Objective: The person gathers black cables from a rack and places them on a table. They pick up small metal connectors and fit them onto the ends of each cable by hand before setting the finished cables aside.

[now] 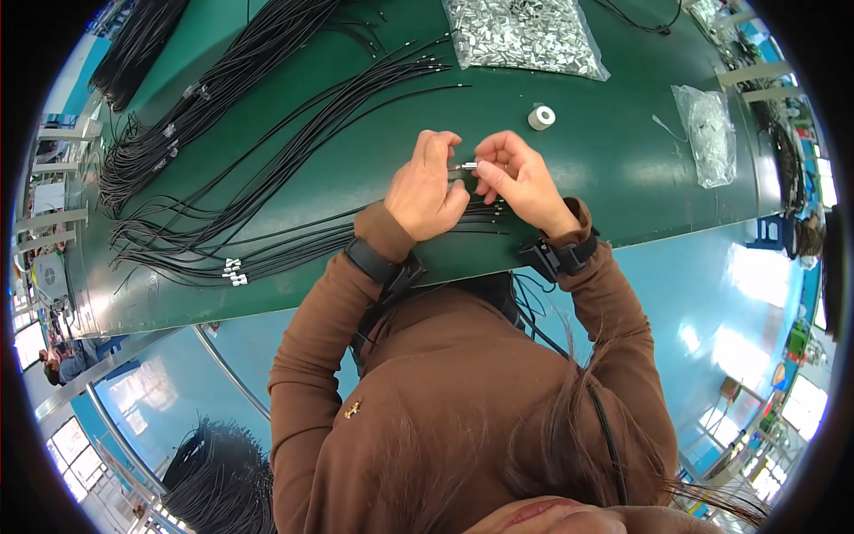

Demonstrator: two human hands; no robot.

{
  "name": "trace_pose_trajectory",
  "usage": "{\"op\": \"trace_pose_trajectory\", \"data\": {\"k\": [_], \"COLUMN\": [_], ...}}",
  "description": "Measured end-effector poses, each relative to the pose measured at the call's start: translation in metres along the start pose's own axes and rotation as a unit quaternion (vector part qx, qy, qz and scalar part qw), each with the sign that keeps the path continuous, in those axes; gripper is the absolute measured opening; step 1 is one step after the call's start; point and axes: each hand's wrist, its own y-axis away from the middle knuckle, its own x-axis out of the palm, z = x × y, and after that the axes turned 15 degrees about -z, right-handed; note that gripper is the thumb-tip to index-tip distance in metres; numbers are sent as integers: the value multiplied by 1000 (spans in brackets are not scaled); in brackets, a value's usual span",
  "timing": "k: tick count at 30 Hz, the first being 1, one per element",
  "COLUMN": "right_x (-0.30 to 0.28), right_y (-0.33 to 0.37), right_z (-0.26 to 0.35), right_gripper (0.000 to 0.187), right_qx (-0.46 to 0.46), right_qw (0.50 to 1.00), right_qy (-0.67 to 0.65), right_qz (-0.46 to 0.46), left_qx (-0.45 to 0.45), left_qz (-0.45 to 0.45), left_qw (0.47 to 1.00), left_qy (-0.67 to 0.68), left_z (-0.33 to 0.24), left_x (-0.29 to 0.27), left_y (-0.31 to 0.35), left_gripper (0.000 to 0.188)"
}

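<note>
Long wires (236,71) lie on the left side of the table (623,196). Some more wires (294,255) run along the near edge and pass under the left hand (425,191). A small part (470,166) is between that hand and the right hand (525,185). Past the hands sits a roll (542,117), and behind it lies a bag of bits (525,36). Another bag (709,133) lies far to the right on the table.

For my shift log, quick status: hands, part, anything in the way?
Right hand pinching small silver piece. Left hand close beside it, grip unclear. Piece visible between the hands. White roll beyond, apart from both hands.
</note>
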Motion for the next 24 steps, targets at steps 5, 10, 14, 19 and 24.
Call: {"op": "trace_pose_trajectory", "data": {"k": [5,10,14,19,24], "right_x": [0,-1,1,2,-27], "right_y": [0,-8,-5,-4,-6], "right_z": [-5,-7,0,-2,-10], "right_gripper": [15,16,17,18,15], "right_qx": [-169,-154,-57,-71,-128], "right_qw": [973,963,992,993,962], "right_qy": [159,217,102,84,219], "right_qz": [12,37,39,-36,-100], "left_qx": [5,20,-18,-15,88], "left_qz": [18,-2,-47,-64,-57], "left_qw": [1000,1000,994,997,970], "left_qy": [-6,6,96,29,-218], "left_z": [3,-2,2,8,45], "left_x": [3,5,4,-13,-97], "left_y": [2,6,2,4,34], "left_gripper": [51,40,20,7,9]}}
